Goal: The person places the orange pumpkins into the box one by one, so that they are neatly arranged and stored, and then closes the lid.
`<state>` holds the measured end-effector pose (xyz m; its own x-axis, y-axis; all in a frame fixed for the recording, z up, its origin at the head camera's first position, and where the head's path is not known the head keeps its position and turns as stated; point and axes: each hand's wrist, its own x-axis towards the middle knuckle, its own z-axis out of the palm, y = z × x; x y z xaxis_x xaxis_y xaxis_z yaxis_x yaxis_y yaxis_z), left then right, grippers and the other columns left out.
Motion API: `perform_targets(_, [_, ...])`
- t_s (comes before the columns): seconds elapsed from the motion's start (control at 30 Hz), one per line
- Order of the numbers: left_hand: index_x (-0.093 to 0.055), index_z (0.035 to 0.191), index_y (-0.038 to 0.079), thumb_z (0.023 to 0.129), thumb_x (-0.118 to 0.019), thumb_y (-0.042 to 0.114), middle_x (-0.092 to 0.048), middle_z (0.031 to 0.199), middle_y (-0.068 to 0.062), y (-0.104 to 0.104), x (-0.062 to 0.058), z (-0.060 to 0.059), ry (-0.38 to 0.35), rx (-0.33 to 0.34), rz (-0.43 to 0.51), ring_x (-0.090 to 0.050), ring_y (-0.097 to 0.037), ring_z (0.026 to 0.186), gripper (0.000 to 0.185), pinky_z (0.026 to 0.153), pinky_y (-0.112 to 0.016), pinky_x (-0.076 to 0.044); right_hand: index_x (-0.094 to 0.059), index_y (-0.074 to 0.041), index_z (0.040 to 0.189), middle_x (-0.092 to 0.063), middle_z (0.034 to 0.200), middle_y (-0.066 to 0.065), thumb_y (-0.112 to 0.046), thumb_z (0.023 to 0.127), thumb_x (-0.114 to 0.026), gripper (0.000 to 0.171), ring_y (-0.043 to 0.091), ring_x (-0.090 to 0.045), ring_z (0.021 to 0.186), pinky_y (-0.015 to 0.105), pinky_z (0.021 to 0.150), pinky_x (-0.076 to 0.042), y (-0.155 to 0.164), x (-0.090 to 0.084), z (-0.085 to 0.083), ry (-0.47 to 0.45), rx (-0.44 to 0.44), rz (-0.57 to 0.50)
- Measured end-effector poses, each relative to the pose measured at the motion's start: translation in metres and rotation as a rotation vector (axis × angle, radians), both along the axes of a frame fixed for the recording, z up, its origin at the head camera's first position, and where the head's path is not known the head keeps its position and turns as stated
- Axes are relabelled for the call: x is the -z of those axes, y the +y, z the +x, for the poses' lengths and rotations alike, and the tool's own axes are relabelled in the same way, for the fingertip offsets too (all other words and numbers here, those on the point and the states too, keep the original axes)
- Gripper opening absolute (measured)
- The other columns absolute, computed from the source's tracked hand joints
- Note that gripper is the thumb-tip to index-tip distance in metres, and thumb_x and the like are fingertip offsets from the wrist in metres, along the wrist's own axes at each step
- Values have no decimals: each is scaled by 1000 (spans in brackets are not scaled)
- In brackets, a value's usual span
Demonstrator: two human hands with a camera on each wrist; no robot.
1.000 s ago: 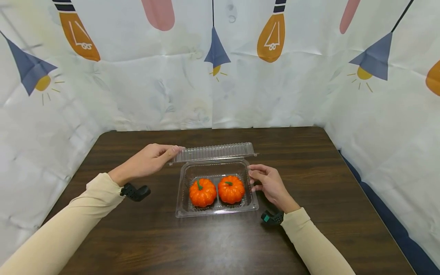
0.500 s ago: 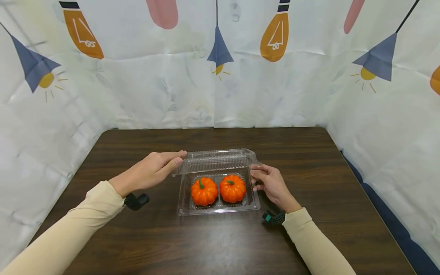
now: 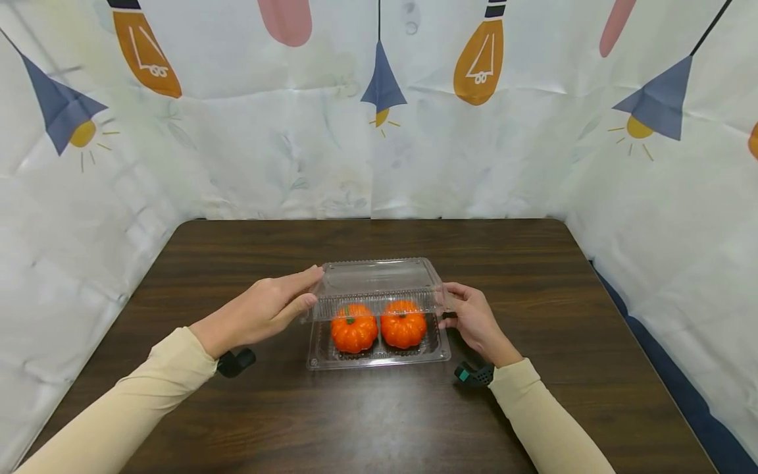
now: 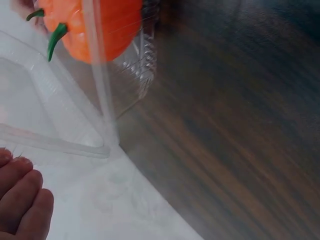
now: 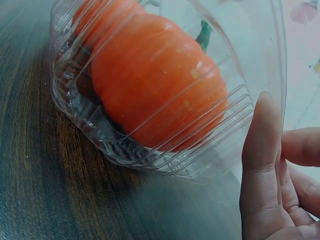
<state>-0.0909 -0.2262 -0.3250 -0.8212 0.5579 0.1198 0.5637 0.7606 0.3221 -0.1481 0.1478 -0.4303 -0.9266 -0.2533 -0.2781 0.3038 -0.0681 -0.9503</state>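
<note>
Clear plastic box (image 3: 379,352) mid-table (image 3: 533,263), two orange pumpkins (image 3: 379,326) inside, lid (image 3: 379,283) half lowered over them, left hand (image 3: 266,309) pinching the lid's left edge, right hand (image 3: 474,319) with fingers curled on its right edge

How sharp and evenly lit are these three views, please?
Head view: sharp, evenly lit, soft glare on the table. Left wrist view: motion-blurred, with the lid washed out. Right wrist view: the pumpkin is soft through ribbed plastic, and the right hand is close.
</note>
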Motion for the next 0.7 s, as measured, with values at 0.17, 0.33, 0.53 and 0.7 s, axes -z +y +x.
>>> perform_targets(0.17, [-38,150,8,101,-51,38,-42,154,-12,1,6,6,56,14,-38,-53,-26,135,58,107,-45,-47,-56,-2,129,-68,96,-2,-27,92,-67,46,12,-64,72,26,62,-60,1,-1,0,9,-1,-7])
perform_targets(0.33, [-41,148,7,97,-57,37,-45,151,-15,2,14,12,161,54,-61,-51,-31,136,61,106,-46,-48,-56,-1,130,-70,98,-6,-24,95,-64,42,9,-66,84,26,75,-60,1,0,0,1,14,-14])
perform_targets(0.53, [-41,148,9,93,-63,39,-49,148,-16,0,24,15,274,87,-80,-51,-33,135,66,106,-47,-48,-56,-5,130,-68,101,-6,-29,92,-67,46,10,-64,86,26,71,-60,1,0,0,-36,21,-1])
perform_targets(0.7, [-44,146,8,93,-62,43,-49,148,-15,0,31,19,305,91,-84,-51,-33,136,66,107,-46,-48,-56,-6,131,-68,97,-8,-27,93,-67,45,9,-61,77,24,63,-57,1,-1,0,-32,11,11])
